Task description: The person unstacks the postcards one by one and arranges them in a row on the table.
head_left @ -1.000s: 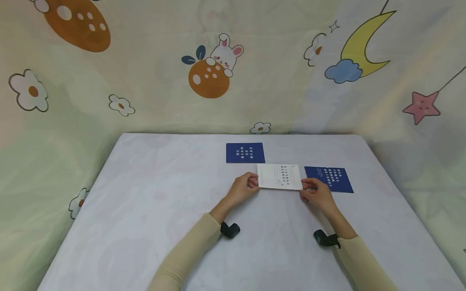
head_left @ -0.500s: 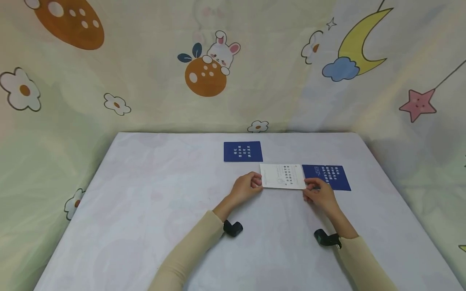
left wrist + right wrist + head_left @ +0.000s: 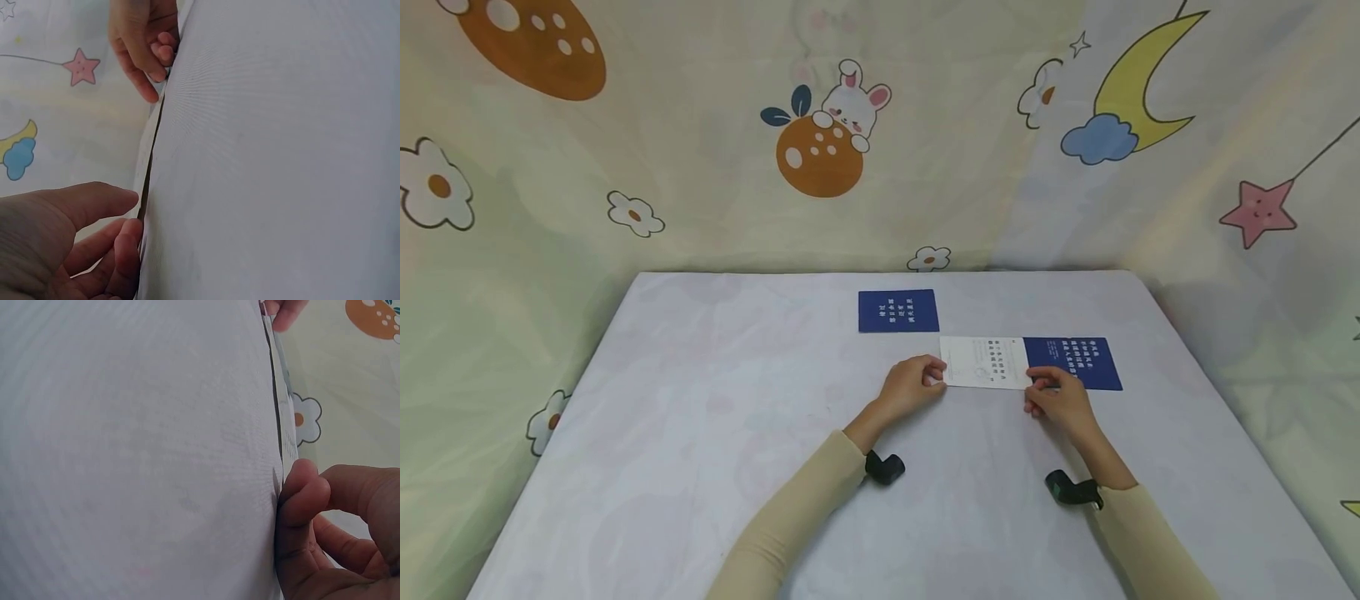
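Observation:
A white card [image 3: 981, 362] printed with lines of characters lies low over the table, its right edge meeting a blue card [image 3: 1090, 358] with white characters. My left hand [image 3: 912, 388] pinches the white card's left edge, thumb above and fingers curled at the table. At the near right corner, my right hand [image 3: 1063, 400] pinches it between thumb and fingers and partly covers the blue card. The left wrist view shows the white card [image 3: 147, 156] nearly edge-on, with a thin dark gap beneath. From the right wrist, my right hand [image 3: 331, 525] grips its near end.
A second blue card [image 3: 898, 311] with white characters lies farther back, left of the white one. The white-covered table [image 3: 700, 417] ends at a patterned cloth backdrop [image 3: 715, 150] behind and at both sides. Black wrist cameras [image 3: 885, 468] sit by both sleeves.
Both hands have moved the white card slightly right, closing the gap to the right blue card, so their edges now meet. The head view has shifted a little.

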Demonstrator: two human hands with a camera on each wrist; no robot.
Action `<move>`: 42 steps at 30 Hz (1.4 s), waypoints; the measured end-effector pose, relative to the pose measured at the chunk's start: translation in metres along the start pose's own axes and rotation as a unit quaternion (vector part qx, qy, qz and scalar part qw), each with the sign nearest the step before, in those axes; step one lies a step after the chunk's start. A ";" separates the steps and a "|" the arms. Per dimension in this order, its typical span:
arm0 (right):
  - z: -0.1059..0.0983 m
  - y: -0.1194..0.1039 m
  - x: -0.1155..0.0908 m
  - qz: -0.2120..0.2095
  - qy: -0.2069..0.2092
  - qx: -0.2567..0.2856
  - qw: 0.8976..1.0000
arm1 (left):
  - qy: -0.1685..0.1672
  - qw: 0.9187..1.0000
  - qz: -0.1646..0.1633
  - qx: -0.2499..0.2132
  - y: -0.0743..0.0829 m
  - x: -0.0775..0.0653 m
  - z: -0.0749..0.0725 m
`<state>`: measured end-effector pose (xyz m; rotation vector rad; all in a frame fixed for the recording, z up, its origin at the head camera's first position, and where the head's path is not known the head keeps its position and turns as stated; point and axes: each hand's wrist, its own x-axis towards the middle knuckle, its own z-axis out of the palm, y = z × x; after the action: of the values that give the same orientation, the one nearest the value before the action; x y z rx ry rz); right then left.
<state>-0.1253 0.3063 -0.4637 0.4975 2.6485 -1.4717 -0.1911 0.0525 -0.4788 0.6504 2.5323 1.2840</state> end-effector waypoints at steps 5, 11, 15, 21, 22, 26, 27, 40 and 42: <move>0.000 -0.001 -0.001 0.002 -0.002 -0.002 1.000 | -0.006 1.000 -0.001 0.003 -0.001 0.000 -0.001; 0.003 -0.003 -0.002 0.006 0.011 -0.004 1.000 | -0.010 1.000 0.004 -0.022 -0.005 -0.001 -0.003; 0.005 -0.005 -0.003 0.011 0.017 0.001 1.000 | -0.011 0.999 0.005 -0.037 -0.010 -0.002 -0.005; 0.009 -0.011 -0.003 -0.008 0.012 -0.002 1.000 | 0.001 0.998 0.004 -0.062 -0.012 -0.004 -0.010; 0.010 -0.012 -0.003 -0.013 0.010 -0.003 1.000 | 0.003 0.998 0.006 -0.061 -0.012 -0.005 -0.011; 0.014 -0.019 -0.003 -0.042 0.005 -0.005 0.999 | 0.014 0.999 0.012 -0.040 -0.013 -0.009 -0.015; 0.015 -0.020 -0.003 -0.052 0.003 -0.006 0.999 | 0.017 0.999 0.011 -0.032 -0.013 -0.010 -0.016; 0.045 -0.045 0.009 -0.130 -0.002 -0.037 0.991 | 0.067 0.997 -0.033 0.001 -0.029 -0.024 -0.041; 0.049 -0.049 0.011 -0.141 -0.003 -0.035 0.989 | 0.072 0.997 -0.038 0.003 -0.032 -0.026 -0.045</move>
<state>-0.1555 0.2435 -0.4524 0.1133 2.8481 -1.4321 -0.1954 -0.0084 -0.4784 0.4727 2.6480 1.3403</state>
